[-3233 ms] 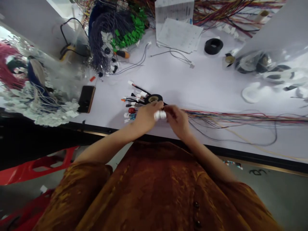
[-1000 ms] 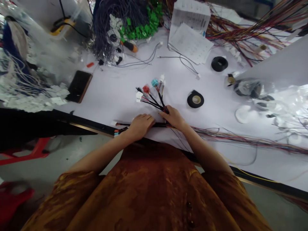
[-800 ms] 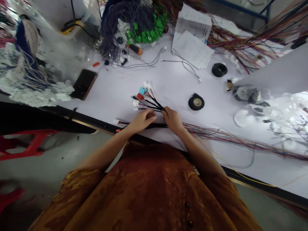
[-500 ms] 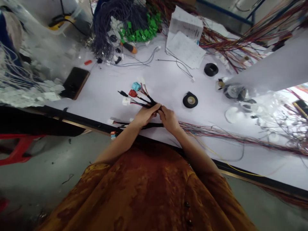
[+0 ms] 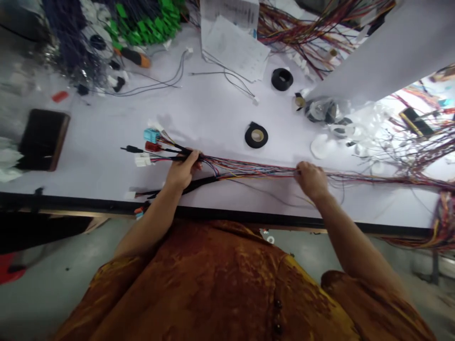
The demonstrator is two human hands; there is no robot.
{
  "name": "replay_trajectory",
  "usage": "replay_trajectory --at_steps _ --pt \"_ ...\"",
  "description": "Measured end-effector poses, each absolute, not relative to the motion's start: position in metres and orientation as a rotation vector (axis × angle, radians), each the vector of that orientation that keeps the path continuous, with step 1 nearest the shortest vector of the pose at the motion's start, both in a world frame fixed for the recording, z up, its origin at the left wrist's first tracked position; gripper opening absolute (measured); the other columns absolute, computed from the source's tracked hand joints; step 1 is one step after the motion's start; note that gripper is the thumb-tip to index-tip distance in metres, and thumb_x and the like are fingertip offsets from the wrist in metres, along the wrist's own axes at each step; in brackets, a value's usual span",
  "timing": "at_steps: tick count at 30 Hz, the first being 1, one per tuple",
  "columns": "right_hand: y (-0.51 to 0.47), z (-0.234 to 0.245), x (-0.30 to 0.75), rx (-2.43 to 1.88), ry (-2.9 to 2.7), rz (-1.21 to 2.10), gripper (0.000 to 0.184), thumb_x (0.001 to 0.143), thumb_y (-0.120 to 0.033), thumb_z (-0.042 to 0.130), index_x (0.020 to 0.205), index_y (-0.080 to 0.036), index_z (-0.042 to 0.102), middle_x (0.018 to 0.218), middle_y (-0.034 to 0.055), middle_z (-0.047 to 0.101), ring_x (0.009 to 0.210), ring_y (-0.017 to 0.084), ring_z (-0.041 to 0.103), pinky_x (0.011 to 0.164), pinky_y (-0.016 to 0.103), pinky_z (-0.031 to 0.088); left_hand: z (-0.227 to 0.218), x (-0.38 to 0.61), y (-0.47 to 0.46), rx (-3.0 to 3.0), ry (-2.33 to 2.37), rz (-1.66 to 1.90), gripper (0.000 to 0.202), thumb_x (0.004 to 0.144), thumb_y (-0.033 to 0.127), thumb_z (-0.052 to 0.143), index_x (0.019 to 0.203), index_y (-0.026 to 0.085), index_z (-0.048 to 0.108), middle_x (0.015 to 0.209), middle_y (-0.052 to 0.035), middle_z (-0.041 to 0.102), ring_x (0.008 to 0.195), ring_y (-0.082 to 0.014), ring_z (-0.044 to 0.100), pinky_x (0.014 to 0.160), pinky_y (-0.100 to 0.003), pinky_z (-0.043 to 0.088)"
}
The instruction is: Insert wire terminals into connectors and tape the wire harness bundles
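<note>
My left hand (image 5: 182, 171) is closed around the black-taped part of a wire harness, just behind its connectors. From that grip a light blue connector (image 5: 151, 136), a red connector (image 5: 152, 146), a white connector (image 5: 143, 160) and a black plug (image 5: 132, 149) fan out to the left. Farther right, my right hand (image 5: 312, 179) is closed around the loose wires (image 5: 256, 169), which run fairly straight between both hands. A second black-taped branch (image 5: 201, 183) lies below my left hand and joins the same wires.
A roll of black tape (image 5: 256, 136) lies beyond the wires, with another black roll (image 5: 282, 79) farther back. A phone (image 5: 44, 139) is at the left. Papers (image 5: 234, 47), a screwdriver (image 5: 135, 57) and green connectors (image 5: 145, 23) are at the back. The table's black edge (image 5: 227, 214) runs in front.
My right hand has left the spot beside my left hand and slid right along the wires. My left hand still grips the taped part. The view has shifted to the right.
</note>
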State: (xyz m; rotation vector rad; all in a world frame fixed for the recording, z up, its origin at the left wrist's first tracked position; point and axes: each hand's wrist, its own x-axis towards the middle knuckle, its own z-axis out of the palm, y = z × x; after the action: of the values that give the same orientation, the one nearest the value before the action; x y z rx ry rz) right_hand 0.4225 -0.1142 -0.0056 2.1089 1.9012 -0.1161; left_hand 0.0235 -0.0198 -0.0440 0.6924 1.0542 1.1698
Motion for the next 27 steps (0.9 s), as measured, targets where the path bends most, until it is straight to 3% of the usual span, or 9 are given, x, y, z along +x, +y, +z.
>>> replay_trajectory --at_steps 4,8,12,14,16,19,21,23,27 --pt "-0.13 -0.016 0.53 2.269 1.84 -0.075 0.02 0.087 -0.028 0.054 0.1 -0.016 0.062 0.1 0.0158 0.067 0.097 0.031 0.061 0.089 0.045 0.044 -0.042 0.027 -0.016 0.68 1.093 1.147 0.027 0.067 0.035 0.084 0.073 0.016 0.066 0.071 0.0001 0.066 0.05 -0.007 0.056 0.047 -0.019 0.047" --pt "-0.142 -0.01 0.574 2.426 1.91 -0.365 0.036 0.079 -0.045 0.068 0.099 -0.016 0.067 0.099 0.0148 0.065 0.095 0.029 0.063 0.089 0.045 0.05 -0.036 0.019 -0.015 0.692 1.275 1.055 0.035 0.064 0.045 0.083 0.076 0.018 0.065 0.069 0.0014 0.066 0.051 -0.009 0.056 0.051 -0.022 0.051" --pt "-0.148 0.003 0.555 2.534 2.137 -0.595 0.047 0.078 -0.047 0.07 0.116 -0.02 0.066 0.108 0.0119 0.067 0.101 0.027 0.064 0.093 0.046 0.051 -0.009 -0.008 -0.024 1.288 1.477 0.425 0.035 0.077 0.055 0.069 0.077 0.02 0.065 0.066 -0.0009 0.068 0.062 -0.0194 0.066 0.063 -0.032 0.055" --pt "-0.145 0.007 0.533 2.609 2.192 -0.546 0.033 0.084 -0.042 0.065 0.109 -0.02 0.069 0.101 0.0094 0.068 0.095 0.025 0.066 0.088 0.043 0.052 0.008 -0.015 -0.03 1.796 1.6 0.207 0.027 0.085 0.05 0.062 0.086 0.023 0.065 0.074 -0.0007 0.071 0.074 -0.0233 0.068 0.075 -0.038 0.055" --pt "-0.138 0.006 0.51 2.635 2.22 -0.522 0.026 0.087 -0.036 0.061 0.105 -0.02 0.071 0.096 0.0082 0.067 0.086 0.022 0.065 0.082 0.04 0.053 0.019 -0.012 -0.032 2.22 1.583 0.168 0.025 0.095 0.043 0.049 0.103 0.024 0.063 0.1 -0.0061 0.072 0.098 -0.0273 0.067 0.091 -0.044 0.052" --pt "-0.12 0.0 0.48 2.548 2.283 -0.53 0.031 0.089 -0.03 0.058 0.115 -0.019 0.069 0.105 0.0099 0.065 0.087 0.021 0.064 0.08 0.038 0.053 0.016 0.006 -0.024 2.638 1.239 0.102 0.038 0.097 0.03 0.042 0.13 0.016 0.053 0.138 -0.0171 0.056 0.131 -0.0312 0.049 0.113 -0.048 0.037" --pt "-0.107 -0.006 0.466 2.401 2.373 -0.496 0.031 0.09 -0.03 0.058 0.117 -0.021 0.069 0.111 0.0106 0.063 0.097 0.023 0.061 0.088 0.041 0.05 0.006 0.017 -0.016 2.733 1.093 0.001 0.039 0.094 0.023 0.042 0.129 0.011 0.055 0.133 -0.0183 0.058 0.127 -0.0312 0.051 0.117 -0.05 0.029" --pt "-0.098 -0.01 0.456 2.238 2.492 -0.497 0.022 0.091 -0.032 0.059 0.106 -0.022 0.071 0.109 0.0093 0.063 0.103 0.024 0.058 0.095 0.042 0.046 -0.004 0.021 -0.01 2.742 1.047 -0.095 0.035 0.094 0.021 0.041 0.121 0.013 0.061 0.119 -0.0152 0.065 0.114 -0.0288 0.057 0.114 -0.049 0.033" --pt "-0.095 -0.015 0.453 2.259 2.557 -0.67 0.018 0.092 -0.031 0.058 0.081 -0.02 0.065 0.085 0.0047 0.061 0.082 0.019 0.057 0.08 0.035 0.047 -0.014 0.01 -0.009 2.698 1.053 -0.126 0.039 0.099 0.03 0.035 0.122 0.018 0.065 0.11 -0.0132 0.066 0.101 -0.0281 0.058 0.093 -0.043 0.046"
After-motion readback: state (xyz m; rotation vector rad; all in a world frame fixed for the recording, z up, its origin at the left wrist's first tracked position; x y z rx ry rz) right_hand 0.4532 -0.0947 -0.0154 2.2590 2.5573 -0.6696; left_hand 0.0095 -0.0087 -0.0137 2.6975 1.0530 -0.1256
